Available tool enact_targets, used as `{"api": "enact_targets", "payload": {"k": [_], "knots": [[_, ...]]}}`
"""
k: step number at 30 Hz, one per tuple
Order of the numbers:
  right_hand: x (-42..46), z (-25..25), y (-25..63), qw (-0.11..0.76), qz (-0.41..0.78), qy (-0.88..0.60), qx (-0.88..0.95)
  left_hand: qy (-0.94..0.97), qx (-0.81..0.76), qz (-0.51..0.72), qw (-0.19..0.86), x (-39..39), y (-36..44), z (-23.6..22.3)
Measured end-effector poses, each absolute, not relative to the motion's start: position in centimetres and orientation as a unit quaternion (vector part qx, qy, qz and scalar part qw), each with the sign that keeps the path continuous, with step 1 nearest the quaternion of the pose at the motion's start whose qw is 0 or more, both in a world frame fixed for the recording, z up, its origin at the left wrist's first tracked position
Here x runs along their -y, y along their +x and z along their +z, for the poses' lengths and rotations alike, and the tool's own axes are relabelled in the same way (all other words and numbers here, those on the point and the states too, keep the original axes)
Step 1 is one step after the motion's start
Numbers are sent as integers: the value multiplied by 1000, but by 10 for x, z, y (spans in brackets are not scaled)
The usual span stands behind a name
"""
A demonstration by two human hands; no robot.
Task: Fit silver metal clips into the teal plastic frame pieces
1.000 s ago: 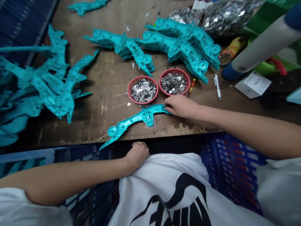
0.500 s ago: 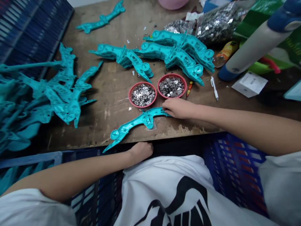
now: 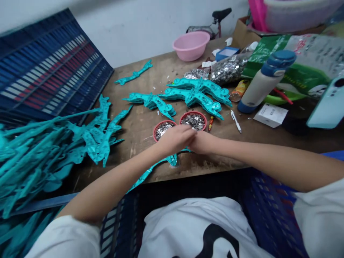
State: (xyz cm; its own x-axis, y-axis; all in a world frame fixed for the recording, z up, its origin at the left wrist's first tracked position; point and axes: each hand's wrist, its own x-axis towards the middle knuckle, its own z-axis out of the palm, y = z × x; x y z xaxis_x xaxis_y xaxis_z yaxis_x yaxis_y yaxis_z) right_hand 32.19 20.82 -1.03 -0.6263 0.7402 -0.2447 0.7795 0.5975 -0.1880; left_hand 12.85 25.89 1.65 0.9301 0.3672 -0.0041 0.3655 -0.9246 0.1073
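Grip is pressed together at mid-frame, the left hand (image 3: 174,139) curled against the right hand (image 3: 204,142); whether anything is pinched between them cannot be told. A teal moulded plastic part (image 3: 172,160) is lying beneath them on the table (image 3: 137,143), one end reaching past the near edge. Two red mesh baskets (image 3: 194,112) of silver flakes (image 3: 194,122) are set just beyond the hands. Teal parts (image 3: 94,141) are heaped at left, with a water bottle (image 3: 262,84) placed farther back at right and a pink basin (image 3: 190,46) at the top.
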Motion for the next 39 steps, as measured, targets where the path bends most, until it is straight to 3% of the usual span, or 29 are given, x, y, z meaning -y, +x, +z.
{"api": "enact_targets", "payload": {"k": [6, 13, 22, 33, 36, 39], "knots": [[-210, 13, 333, 129, -78, 407, -901, 911, -406, -59, 51, -323, 138, 21], [-221, 27, 342, 120, -94, 417, -896, 863, -484, -120, 87, -332, 84, -4], [-222, 19, 345, 135, -131, 442, -877, 812, -533, 65, 230, -337, 70, -13], [-204, 8, 325, 215, -162, 414, -870, 582, -516, 319, 541, -298, 52, -19], [-206, 10, 329, 179, -150, 429, -873, 493, -489, 365, 620, -290, 55, -17], [-210, 5, 334, 59, -174, 438, -880, 447, -470, 380, 660, -286, 59, -15]]}}
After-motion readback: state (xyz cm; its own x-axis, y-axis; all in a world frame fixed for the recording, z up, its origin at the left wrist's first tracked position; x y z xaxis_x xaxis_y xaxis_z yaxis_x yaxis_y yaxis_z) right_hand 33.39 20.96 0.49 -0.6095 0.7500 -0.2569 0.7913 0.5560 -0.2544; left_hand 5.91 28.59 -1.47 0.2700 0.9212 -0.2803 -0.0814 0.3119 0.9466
